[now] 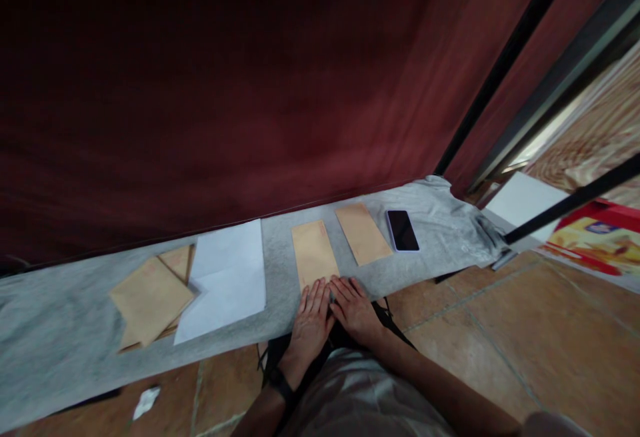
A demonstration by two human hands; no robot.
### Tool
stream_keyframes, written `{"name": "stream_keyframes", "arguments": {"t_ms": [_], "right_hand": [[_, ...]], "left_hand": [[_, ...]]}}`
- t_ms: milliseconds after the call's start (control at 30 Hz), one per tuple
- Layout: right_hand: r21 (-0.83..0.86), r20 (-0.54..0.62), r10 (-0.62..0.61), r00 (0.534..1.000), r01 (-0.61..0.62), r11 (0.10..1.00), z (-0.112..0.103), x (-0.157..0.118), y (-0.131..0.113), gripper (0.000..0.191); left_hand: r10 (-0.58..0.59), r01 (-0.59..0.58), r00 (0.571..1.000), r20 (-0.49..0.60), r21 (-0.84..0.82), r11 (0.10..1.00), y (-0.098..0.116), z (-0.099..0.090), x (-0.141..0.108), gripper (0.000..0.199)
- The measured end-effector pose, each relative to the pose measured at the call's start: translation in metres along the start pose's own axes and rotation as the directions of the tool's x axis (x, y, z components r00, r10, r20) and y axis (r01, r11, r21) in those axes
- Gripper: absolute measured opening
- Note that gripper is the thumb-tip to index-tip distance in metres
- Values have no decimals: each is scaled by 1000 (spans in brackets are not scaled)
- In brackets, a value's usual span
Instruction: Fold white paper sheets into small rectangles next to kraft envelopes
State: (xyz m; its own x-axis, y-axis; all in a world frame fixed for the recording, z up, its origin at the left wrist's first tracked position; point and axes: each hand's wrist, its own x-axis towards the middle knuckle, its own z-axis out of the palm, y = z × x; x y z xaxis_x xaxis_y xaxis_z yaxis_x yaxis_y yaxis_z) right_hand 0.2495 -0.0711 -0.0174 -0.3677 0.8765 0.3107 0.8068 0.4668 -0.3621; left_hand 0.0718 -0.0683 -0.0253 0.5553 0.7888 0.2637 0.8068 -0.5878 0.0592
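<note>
A brown paper envelope point(315, 250) lies flat on the grey cloth-covered table, a small red print near its far corner. At its near end, the fingers of my left hand point(313, 310) rest stretched out on the paper. My right hand point(355, 307) lies beside it, palm down and fingers extended, its fingertips by the envelope's near right corner. The two hands almost meet. Just to the right lies a second brown envelope point(364, 234), angled, with neither hand on it.
A phone point(403, 230) lies right of the envelopes. Toward the left are white paper sheets point(230, 277) and a loose pile of brown envelopes point(150, 297). Behind the table point(280, 244) hangs a dark red curtain point(250, 90). A black pole point(505, 70) and red printed box point(595, 237) stand at right.
</note>
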Motion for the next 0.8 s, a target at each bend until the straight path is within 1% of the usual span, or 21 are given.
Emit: {"name": "stream_keyframes", "arguments": {"t_ms": [167,267,367,600,800], "right_hand": [[-11,-11,-3,1000,3,1000,1,-8,3,51],[-15,-18,-5,1000,5,1000,-1,-9,3,52],[-9,-27,-11,1000,11,1000,-1,-9,3,50],[-16,-33,-8,999,8,1000,1,-9,6,54],[-14,-18,-5,1000,5,1000,0,-8,6,52]], "left_hand": [[-22,22,1000,23,-26,999,-4,-6,4,54],[-13,17,998,65,-58,998,-11,-8,15,51],[-28,36,994,104,-73,997,-20,-5,35,52],[-150,157,980,131,-42,987,-39,13,92,58],[-221,225,962,162,-12,974,-59,21,126,59]]}}
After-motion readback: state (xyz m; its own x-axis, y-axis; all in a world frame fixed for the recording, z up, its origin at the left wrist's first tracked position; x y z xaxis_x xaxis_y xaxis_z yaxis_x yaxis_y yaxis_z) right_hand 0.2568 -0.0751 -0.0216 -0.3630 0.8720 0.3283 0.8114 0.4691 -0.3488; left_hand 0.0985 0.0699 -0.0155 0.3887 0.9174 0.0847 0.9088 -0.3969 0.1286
